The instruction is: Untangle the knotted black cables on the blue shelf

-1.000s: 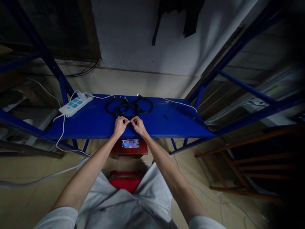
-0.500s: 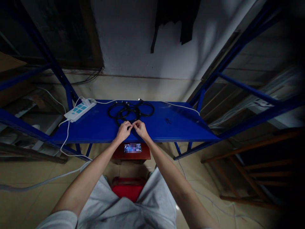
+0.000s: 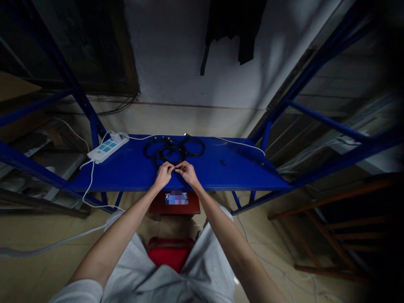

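Observation:
Several coiled black cables (image 3: 193, 155) lie overlapping on the blue shelf (image 3: 240, 179), some with connector ends showing at the back. At the near side of the closest loop, my left hand (image 3: 164, 174) is closed in a pinch. My right hand (image 3: 186, 171) pinches from the other side, its fingertips almost meeting those of the left. A dark bit of the black cable shows between the fingertips. The fingers hide most of that spot, so any small part there cannot be made out.
On the shelf's left end sits a white power strip (image 3: 107, 148) with a plug in it and cords trailing off. Small black strips (image 3: 223, 163) lie right of the coils. Below the front edge, a phone (image 3: 176, 198) rests on a reddish-brown stool (image 3: 192, 208). Blue frame posts flank both sides.
Both hands keep pinching at the same place on the loop, with the fingertips shifting slightly. The whole view has tilted a little, and the coils stay put.

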Available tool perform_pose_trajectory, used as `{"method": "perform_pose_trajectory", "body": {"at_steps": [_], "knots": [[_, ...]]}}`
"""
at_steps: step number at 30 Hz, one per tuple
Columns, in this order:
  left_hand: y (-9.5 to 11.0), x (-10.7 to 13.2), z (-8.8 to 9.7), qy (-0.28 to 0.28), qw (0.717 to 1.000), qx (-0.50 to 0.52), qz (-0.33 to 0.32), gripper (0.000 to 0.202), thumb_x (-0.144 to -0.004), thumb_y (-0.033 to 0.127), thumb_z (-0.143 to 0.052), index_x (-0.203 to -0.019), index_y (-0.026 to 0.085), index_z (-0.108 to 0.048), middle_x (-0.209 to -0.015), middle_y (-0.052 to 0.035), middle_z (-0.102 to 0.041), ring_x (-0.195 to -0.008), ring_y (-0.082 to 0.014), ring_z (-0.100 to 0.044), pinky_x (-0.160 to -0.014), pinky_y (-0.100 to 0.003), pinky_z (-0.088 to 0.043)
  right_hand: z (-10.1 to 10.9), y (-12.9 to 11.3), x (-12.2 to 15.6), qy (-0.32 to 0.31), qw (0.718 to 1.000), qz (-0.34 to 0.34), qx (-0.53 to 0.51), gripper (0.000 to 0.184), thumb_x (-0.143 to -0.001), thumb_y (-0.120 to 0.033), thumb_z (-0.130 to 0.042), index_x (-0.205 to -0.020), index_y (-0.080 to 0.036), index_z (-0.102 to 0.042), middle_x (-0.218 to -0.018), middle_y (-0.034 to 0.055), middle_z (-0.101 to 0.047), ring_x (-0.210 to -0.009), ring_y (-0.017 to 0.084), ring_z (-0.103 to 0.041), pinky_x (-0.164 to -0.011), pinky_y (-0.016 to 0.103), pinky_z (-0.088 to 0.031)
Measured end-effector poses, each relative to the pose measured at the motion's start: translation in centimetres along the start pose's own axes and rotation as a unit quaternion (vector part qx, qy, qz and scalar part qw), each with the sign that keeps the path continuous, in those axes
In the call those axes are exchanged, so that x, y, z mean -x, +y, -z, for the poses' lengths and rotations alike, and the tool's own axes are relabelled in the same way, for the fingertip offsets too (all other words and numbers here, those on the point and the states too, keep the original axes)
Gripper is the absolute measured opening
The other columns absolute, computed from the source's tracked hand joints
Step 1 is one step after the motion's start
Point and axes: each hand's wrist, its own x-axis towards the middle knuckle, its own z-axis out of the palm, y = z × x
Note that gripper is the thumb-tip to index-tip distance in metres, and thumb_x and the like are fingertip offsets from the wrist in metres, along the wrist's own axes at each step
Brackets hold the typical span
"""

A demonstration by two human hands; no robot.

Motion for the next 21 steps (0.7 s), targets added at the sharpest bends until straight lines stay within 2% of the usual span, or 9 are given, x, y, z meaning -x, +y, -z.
{"method": "perform_pose_trajectory", "body": {"at_steps": [4, 11, 16, 21], "knots": [[0.1, 0.0, 0.1, -0.003, 1.0, -0.002, -0.003, 0.017, -0.095, 0.019, -0.052, -0.085, 0.019, -0.065, -0.09, -0.0055, -0.065, -0.089, -0.0197, -0.062, -0.082, -0.032, -0.047, -0.2, 0.1, -0.1, 0.015, 1.0, 0.005, -0.014, 0.016, -0.074, -0.034, -0.075, -0.076, -0.018, -0.072, -0.081, 0.0037, -0.065, -0.065, 0.014, -0.054, -0.062, 0.027, -0.043], [0.8, 0.1, 0.2, -0.013, 1.0, -0.018, -0.02, 0.016, -0.092, 0.016, -0.053, -0.083, 0.02, -0.066, -0.087, -0.0047, -0.063, -0.089, -0.0196, -0.061, -0.082, -0.032, -0.047, -0.2, 0.2, -0.2, 0.008, 1.0, -0.009, 0.013, 0.022, -0.079, -0.041, -0.069, -0.077, -0.019, -0.07, -0.08, 0.0044, -0.067, -0.064, 0.015, -0.054, -0.06, 0.026, -0.043], [1.5, 0.2, 0.4, -0.018, 0.999, -0.028, -0.029, 0.006, -0.083, 0.015, -0.065, -0.084, 0.02, -0.067, -0.084, -0.0026, -0.062, -0.088, -0.0191, -0.06, -0.082, -0.032, -0.047, -0.3, 0.3, -0.1, 0.008, 1.0, -0.019, 0.004, 0.019, -0.08, -0.037, -0.064, -0.078, -0.019, -0.066, -0.075, 0.0032, -0.065, -0.061, 0.014, -0.052, -0.057, 0.025, -0.04], [1.5, 0.3, 0.5, -0.001, 0.999, 0.026, -0.022, 0.007, -0.088, 0.019, -0.063, -0.085, 0.02, -0.07, -0.083, -0.0021, -0.062, -0.081, -0.0163, -0.06, -0.076, -0.029, -0.047, -0.4, 0.0, 0.0, 0.0, 1.0, -0.024, 0.003, 0.014, -0.079, -0.032, -0.062, -0.078, -0.019, -0.064, -0.073, 0.0021, -0.064, -0.06, 0.014, -0.05, -0.056, 0.025, -0.038]]}}
